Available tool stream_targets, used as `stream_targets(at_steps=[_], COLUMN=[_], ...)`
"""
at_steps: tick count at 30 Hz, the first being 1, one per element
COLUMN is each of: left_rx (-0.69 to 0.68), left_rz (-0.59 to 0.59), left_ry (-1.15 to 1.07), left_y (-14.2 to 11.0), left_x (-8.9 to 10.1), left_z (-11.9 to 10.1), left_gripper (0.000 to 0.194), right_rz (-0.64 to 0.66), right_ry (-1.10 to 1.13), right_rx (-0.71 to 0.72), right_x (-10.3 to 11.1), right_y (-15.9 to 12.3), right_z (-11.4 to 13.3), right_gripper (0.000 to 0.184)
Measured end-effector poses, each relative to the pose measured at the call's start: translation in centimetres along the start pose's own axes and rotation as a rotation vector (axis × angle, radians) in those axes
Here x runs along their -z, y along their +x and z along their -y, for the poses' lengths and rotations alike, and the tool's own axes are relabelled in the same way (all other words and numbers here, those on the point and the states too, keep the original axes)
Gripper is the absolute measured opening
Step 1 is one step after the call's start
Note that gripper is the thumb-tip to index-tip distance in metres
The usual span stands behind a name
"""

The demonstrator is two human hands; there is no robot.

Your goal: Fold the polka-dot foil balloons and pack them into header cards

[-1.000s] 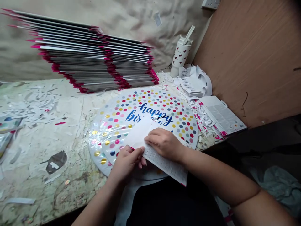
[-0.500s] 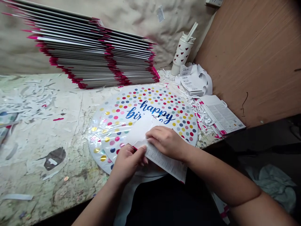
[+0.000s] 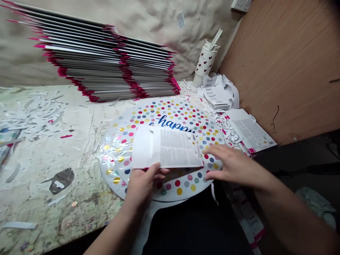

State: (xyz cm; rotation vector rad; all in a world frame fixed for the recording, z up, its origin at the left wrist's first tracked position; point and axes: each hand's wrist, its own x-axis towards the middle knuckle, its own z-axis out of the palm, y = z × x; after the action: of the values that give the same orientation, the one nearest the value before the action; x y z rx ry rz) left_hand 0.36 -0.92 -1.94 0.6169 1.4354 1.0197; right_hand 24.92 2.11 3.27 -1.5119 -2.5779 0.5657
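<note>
Right hand (image 3: 235,165) has moved off, spread wide; left hand (image 3: 141,186) pinches one printed sleeve (image 3: 176,148).

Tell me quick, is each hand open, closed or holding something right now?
Left hand: closed, gripping the printed white cardboard sleeve by its near edge.
Right hand: open, beside the sleeve's right end, holding nothing I can see.

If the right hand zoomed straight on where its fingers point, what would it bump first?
The right hand would probably bump the packet, which the left hand holds, though depth is hard to tell.
</note>
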Motion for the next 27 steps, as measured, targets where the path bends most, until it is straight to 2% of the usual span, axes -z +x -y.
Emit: stream_targets(at_steps=[1, 2, 3, 4, 5, 8, 9, 10, 11, 13, 14, 15, 18, 20, 22, 24, 27], left_rx=[-0.014, -0.057, -0.143, -0.29, -0.49, -1.198, -1.363, -1.467, -1.516, -1.519, -1.508, -1.506, -1.473, -1.44, -1.327, -1.138, -0.936], left_rz=[0.059, 0.137, 0.207, 0.221, 0.161, -0.294, -0.34, -0.275, -0.128, 0.167, 0.249, 0.284, 0.346, 0.37, 0.348, 0.311, 0.258], left_ry=[0.026, 0.082, 0.168, 0.266, 0.367, 0.645, 0.771, 0.924, 1.084, 1.309, 1.364, 1.389, 1.402, 1.354, 1.288, 1.253, 1.281], left_y=[-0.5, -1.1, -1.5, -1.7, -1.8, -1.0, -0.5, -0.1, 0.3, 0.9, 1.0, 1.1, 0.8, 0.5, 0.4, 0.7, 1.6], left_x=[-0.6, -1.0, -1.1, -0.8, -0.1, 3.1, 4.1, 5.0, 5.6, 6.1, 6.0, 5.8, 5.2, 4.9, 4.4, 3.7, 2.3], left_z=[0.0, 0.0, -0.1, -0.3, -0.6, -1.8, -2.1, -2.2, -2.0, -0.9, 0.0, 0.9, 3.4, 3.8, 3.3, 2.2, 0.8], left_gripper=[0.025, 0.027, 0.028, 0.028, 0.03, 0.057, 0.061, 0.057, 0.049, 0.035, 0.035, 0.034, 0.032, 0.028, 0.02, 0.014, 0.015], right_rz=[-0.119, -0.206, -0.276, -0.34, -0.399, -0.498, -0.487, -0.472, -0.457, -0.434, -0.432, -0.428, -0.407, -0.38, -0.319, -0.231, -0.113], right_ry=[-0.03, -0.044, -0.051, -0.044, -0.018, 0.141, 0.172, 0.175, 0.148, 0.047, -0.001, -0.035, -0.039, 0.037, 0.133, 0.194, 0.187], right_rx=[0.098, 0.214, 0.31, 0.381, 0.434, 0.597, 0.648, 0.68, 0.686, 0.658, 0.655, 0.666, 0.686, 0.613, 0.475, 0.315, 0.149], right_x=[-1.2, -2.4, -3.4, -4.2, -4.7, -5.1, -5.1, -5.3, -5.6, -6.7, -7.4, -8.2, -9.9, -10.2, -9.7, -8.9, -8.0], right_y=[0.4, 1.0, 1.9, 2.7, 3.6, 5.2, 5.3, 5.3, 5.1, 4.1, 3.5, 2.8, 1.0, 0.5, 0.8, 1.9, 3.7], right_z=[1.1, 2.1, 3.0, 3.6, 3.9, 3.3, 2.9, 2.5, 2.2, 2.0, 2.0, 2.0, 2.2, 2.3, 2.4, 2.5, 2.4], right_gripper=[0.06, 0.064, 0.06, 0.052, 0.046, 0.035, 0.033, 0.033, 0.034, 0.037, 0.037, 0.036, 0.028, 0.022, 0.016, 0.017, 0.02])
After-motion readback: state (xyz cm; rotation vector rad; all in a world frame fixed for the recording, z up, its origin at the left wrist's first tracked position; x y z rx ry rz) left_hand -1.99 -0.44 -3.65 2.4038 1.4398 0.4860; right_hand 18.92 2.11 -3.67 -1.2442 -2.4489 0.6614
